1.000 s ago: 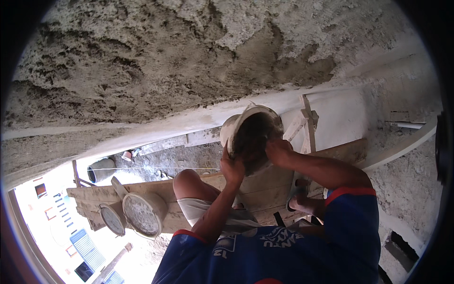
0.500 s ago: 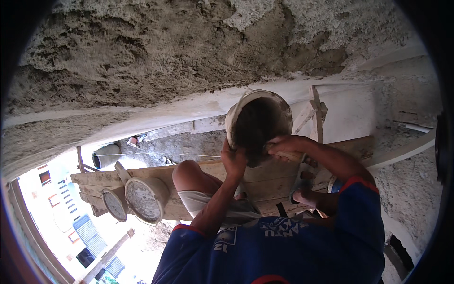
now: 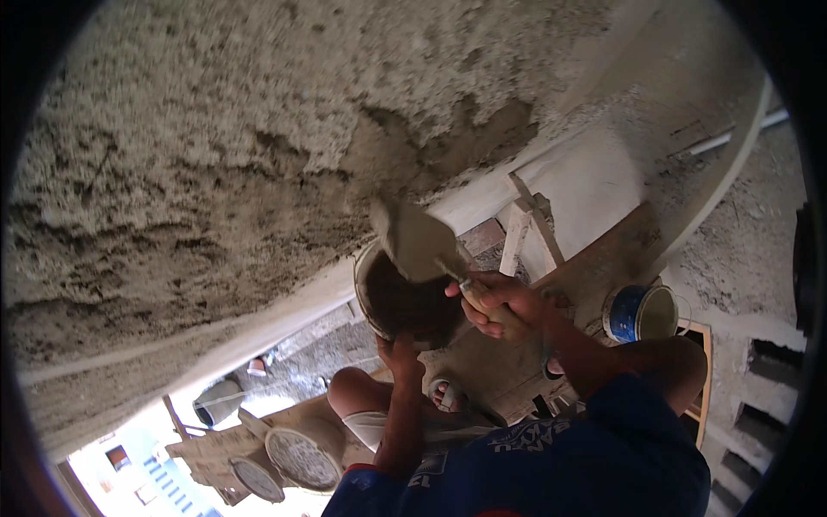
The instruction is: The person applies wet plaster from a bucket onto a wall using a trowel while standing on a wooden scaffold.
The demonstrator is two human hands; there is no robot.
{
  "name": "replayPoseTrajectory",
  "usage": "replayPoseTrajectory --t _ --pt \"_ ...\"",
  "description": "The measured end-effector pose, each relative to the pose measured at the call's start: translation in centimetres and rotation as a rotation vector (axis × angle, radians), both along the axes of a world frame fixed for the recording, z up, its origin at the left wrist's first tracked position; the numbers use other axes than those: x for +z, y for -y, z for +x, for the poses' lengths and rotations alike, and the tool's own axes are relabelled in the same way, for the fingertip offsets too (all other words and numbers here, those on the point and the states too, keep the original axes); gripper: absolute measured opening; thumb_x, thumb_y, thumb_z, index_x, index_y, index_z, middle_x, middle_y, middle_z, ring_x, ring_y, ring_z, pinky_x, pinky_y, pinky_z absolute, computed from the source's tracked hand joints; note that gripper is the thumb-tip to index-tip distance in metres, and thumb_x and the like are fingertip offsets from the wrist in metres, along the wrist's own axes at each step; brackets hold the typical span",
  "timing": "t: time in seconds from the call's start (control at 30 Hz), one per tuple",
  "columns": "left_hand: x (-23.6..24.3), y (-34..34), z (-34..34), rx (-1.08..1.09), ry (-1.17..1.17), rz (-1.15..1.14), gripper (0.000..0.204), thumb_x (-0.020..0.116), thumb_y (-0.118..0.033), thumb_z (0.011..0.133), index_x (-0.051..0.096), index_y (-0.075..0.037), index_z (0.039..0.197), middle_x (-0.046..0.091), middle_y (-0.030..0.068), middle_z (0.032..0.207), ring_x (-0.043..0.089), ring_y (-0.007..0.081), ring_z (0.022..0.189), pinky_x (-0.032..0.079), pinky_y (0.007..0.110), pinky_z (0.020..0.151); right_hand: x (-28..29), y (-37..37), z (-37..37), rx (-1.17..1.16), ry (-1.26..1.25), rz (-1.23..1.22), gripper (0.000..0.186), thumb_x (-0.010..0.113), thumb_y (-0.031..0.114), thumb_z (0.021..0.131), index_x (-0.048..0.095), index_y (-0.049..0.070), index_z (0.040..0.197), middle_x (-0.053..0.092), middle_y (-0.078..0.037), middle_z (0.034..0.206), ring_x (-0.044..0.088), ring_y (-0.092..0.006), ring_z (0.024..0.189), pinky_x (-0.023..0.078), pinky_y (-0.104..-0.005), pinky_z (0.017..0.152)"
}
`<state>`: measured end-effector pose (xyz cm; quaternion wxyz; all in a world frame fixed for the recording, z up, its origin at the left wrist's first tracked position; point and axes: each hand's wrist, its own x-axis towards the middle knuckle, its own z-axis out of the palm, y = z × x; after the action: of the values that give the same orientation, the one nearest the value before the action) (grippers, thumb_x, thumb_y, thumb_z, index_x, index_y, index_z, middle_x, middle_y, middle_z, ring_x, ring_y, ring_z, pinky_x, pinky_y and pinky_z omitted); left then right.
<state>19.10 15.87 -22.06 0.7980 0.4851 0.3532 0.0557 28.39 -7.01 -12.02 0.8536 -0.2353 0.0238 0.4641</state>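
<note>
My right hand [image 3: 498, 305] grips the wooden handle of a trowel [image 3: 412, 243], whose broad blade is raised over the bucket and close to the rough, mortar-patched wall [image 3: 215, 198]. The blade looks coated in grey mortar. My left hand [image 3: 398, 351] holds the lower edge of the grey bucket [image 3: 372, 293], which is tilted so its dark, mortar-smeared inside shows. The trowel hides part of the bucket's far rim. Beneath, my bent knee and sandalled feet are on a wooden plank platform [image 3: 586, 258].
Two tubs [image 3: 303, 457] of pale material sit on the planks at lower left. A blue-and-white bucket [image 3: 639, 312] stands beside my right arm. A wooden support [image 3: 517, 233] rises near the wall. A curved pale strip [image 3: 724, 189] runs along the right; below left is a bright drop.
My right hand has drawn the trowel out of the bucket and lifted it up and left toward the wall. The bucket sits lower, and the view has turned, showing the blue bucket.
</note>
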Motion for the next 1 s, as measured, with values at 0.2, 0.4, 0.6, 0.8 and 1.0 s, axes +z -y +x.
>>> replayPoseTrajectory --t 0.2,0.4,0.6,0.8,1.0 --pt "-1.5 0.5 1.1 -0.110 -0.062 -0.028 0.054 0.056 0.004 0.079 0.053 -0.006 0.132 0.063 0.0082 0.111 0.064 0.0198 0.093 0.057 0.033 0.074 2.3 -3.4 -0.9 -0.926 0.176 -0.231 0.057 0.058 0.017 0.085 0.043 0.004 0.139 0.056 -0.014 0.080 0.056 -0.0211 0.055 0.051 -0.0325 0.051" --pt "-2.4 0.5 0.9 -0.118 -0.064 -0.068 0.055 0.059 0.006 0.078 0.052 -0.005 0.131 0.063 0.0078 0.114 0.063 0.0197 0.096 0.053 0.034 0.081 5.4 0.8 -1.2 -1.813 0.379 -0.720 0.055 0.057 0.003 0.086 0.037 0.005 0.138 0.054 -0.010 0.082 0.058 -0.0188 0.063 0.054 -0.0340 0.056" --pt "-3.2 -1.2 -0.1 -0.117 -0.051 -0.066 0.058 0.059 0.007 0.076 0.052 -0.007 0.133 0.061 0.0091 0.118 0.062 0.0209 0.102 0.051 0.035 0.085 7.5 1.7 1.0 -2.163 0.450 -0.955 0.064 0.058 0.001 0.087 0.025 0.007 0.142 0.055 -0.010 0.089 0.059 -0.0174 0.074 0.054 -0.0339 0.068" --pt "-2.9 -1.6 0.1 -0.094 -0.169 -0.051 0.061 0.060 0.003 0.074 0.051 -0.009 0.133 0.059 0.0071 0.116 0.061 0.0208 0.095 0.053 0.037 0.080 -3.3 -3.2 5.1 -1.250 0.604 -1.616 0.038 0.059 0.002 0.087 0.047 0.002 0.123 0.059 -0.010 0.089 0.058 -0.0137 0.079 0.049 -0.0304 0.069" --pt "-2.8 -0.4 1.0 -0.123 -0.056 -0.075 0.055 0.060 -0.003 0.078 0.050 -0.008 0.132 0.060 0.0083 0.112 0.061 0.0222 0.095 0.054 0.035 0.073 -7.0 0.3 0.2 -1.343 0.052 -1.012 0.040 0.058 0.000 0.086 0.047 0.005 0.125 0.055 -0.005 0.080 0.053 -0.0126 0.060 0.047 -0.0289 0.053"
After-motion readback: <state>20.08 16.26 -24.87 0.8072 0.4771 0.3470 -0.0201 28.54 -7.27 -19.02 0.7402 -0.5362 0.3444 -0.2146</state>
